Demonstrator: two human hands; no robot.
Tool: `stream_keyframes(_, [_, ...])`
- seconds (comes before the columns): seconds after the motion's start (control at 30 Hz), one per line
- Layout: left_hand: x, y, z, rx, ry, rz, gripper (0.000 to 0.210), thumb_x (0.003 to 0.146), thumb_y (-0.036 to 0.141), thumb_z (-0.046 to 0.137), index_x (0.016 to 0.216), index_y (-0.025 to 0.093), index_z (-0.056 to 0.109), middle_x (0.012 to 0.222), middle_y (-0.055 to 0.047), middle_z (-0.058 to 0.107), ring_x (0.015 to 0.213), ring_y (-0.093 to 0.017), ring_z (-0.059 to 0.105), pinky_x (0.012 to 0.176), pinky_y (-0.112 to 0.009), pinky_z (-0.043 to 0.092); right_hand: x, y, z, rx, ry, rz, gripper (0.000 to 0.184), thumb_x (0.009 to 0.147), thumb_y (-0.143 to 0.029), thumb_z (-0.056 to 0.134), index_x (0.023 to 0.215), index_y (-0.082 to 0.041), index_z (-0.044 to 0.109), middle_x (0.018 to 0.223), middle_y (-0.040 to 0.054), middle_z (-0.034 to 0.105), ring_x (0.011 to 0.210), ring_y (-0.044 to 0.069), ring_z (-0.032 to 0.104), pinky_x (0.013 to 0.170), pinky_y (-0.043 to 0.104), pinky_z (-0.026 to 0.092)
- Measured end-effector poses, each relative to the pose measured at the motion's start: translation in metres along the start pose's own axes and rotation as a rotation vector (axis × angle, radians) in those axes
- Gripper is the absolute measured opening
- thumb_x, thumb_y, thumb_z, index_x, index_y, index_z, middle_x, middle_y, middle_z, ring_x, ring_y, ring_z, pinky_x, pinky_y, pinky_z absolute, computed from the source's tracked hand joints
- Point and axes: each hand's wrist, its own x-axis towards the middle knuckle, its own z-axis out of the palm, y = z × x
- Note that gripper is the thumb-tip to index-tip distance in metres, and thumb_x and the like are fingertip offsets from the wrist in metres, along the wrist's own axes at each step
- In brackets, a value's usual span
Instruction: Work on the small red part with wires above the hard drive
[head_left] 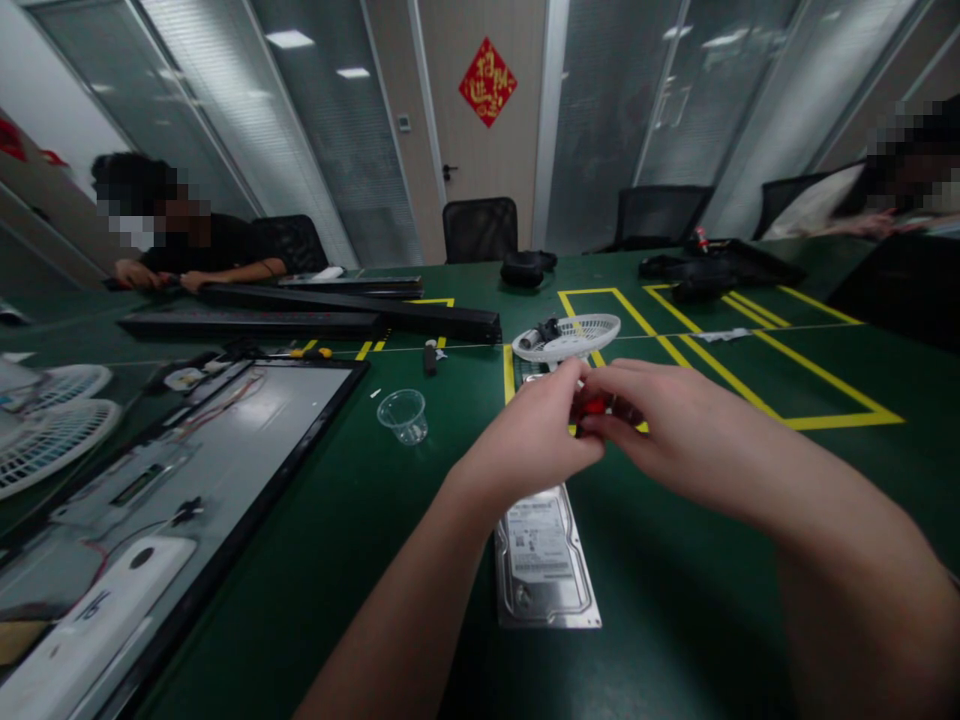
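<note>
My left hand (534,430) and my right hand (652,405) meet above the far part of a hard drive (536,565). Between their closed fingers is a small red and black object (595,405); the fingers hide most of it, so its kind is unclear. The hard drive lies flat on the green table, its labelled silver face up and its near end in plain view. To the left of my left hand stands a small clear plastic cup (405,415). Just beyond my fingers lies a white fan grille (577,335) with dark parts on it.
A large opened display panel (277,430) fills the left side, beside more white fan grilles (60,430). Long black bars (337,310) lie farther back. Yellow tape (832,423) marks the table at right. One person sits at far left, another at far right.
</note>
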Motion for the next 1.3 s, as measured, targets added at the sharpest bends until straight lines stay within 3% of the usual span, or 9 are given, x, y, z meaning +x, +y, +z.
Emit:
stream_keyframes(0.17, [0.0003,0.0005,-0.0001,-0.009,-0.017,-0.027,0.031,0.081,0.009,0.067,0.107,0.022,0.057,0.107,-0.006,0.077,0.095,-0.023,0.073,0.076,-0.033,0.053,-0.0001,-0.001,-0.0004,-0.063,-0.012,0.07,0.011,0.1,-0.025,0.071,0.108,-0.022,0.078,0.096,0.008,0.081,0.075,0.024,0.071,0.065,0.035,0.047])
stream_keyframes(0.43, [0.0001,0.0032,-0.0011,0.05,0.013,-0.026,0.025,0.083,0.011,0.066,0.105,0.022,0.058,0.108,-0.007,0.075,0.1,-0.025,0.072,0.082,-0.036,0.054,0.0008,-0.0001,-0.0003,0.03,-0.016,-0.039,0.029,0.093,-0.002,0.056,0.105,-0.022,0.073,0.111,0.0081,0.078,0.096,0.025,0.073,0.082,0.036,0.052])
stream_keyframes(0.67, [0.001,0.0009,-0.0006,0.023,0.001,-0.02,0.03,0.082,0.01,0.066,0.108,0.021,0.059,0.107,-0.006,0.077,0.097,-0.023,0.073,0.08,-0.035,0.054,-0.0008,0.0002,0.0,-0.058,-0.012,0.063,0.015,0.101,-0.026,0.069,0.113,-0.022,0.077,0.099,0.0083,0.082,0.077,0.024,0.071,0.066,0.035,0.045])
stream_keyframes(0.77, [-0.0002,0.0017,-0.0011,0.021,-0.004,-0.023,0.03,0.082,0.01,0.065,0.109,0.022,0.058,0.108,-0.006,0.077,0.096,-0.023,0.073,0.079,-0.035,0.053,0.0,-0.002,-0.001,-0.027,-0.003,0.03,0.014,0.1,-0.021,0.068,0.11,-0.022,0.077,0.105,0.0084,0.081,0.083,0.024,0.072,0.069,0.034,0.048])
stream_keyframes(0.93, [0.0001,0.003,-0.0013,0.059,0.02,-0.018,0.024,0.083,0.011,0.065,0.103,0.022,0.057,0.107,-0.007,0.075,0.1,-0.025,0.072,0.083,-0.037,0.054,0.0005,-0.0018,-0.0003,0.044,0.004,-0.057,0.026,0.095,-0.004,0.057,0.104,-0.023,0.072,0.112,0.0079,0.078,0.095,0.024,0.072,0.08,0.035,0.052])
stream_keyframes(1.17, [0.001,0.0014,-0.0004,0.031,0.011,-0.017,0.028,0.082,0.01,0.067,0.107,0.021,0.06,0.107,-0.007,0.077,0.095,-0.023,0.073,0.079,-0.035,0.054,0.0006,-0.0009,0.0004,-0.041,-0.021,0.052,0.015,0.102,-0.023,0.067,0.113,-0.022,0.076,0.105,0.009,0.082,0.082,0.025,0.072,0.07,0.036,0.048])
stream_keyframes(1.3, [0.0003,0.002,-0.0011,0.047,0.008,-0.016,0.027,0.082,0.01,0.065,0.106,0.021,0.06,0.108,-0.007,0.077,0.095,-0.024,0.071,0.078,-0.036,0.053,0.0002,-0.0016,-0.0003,-0.012,-0.003,0.025,0.017,0.1,-0.02,0.067,0.114,-0.022,0.077,0.112,0.0092,0.081,0.089,0.025,0.073,0.072,0.035,0.05])
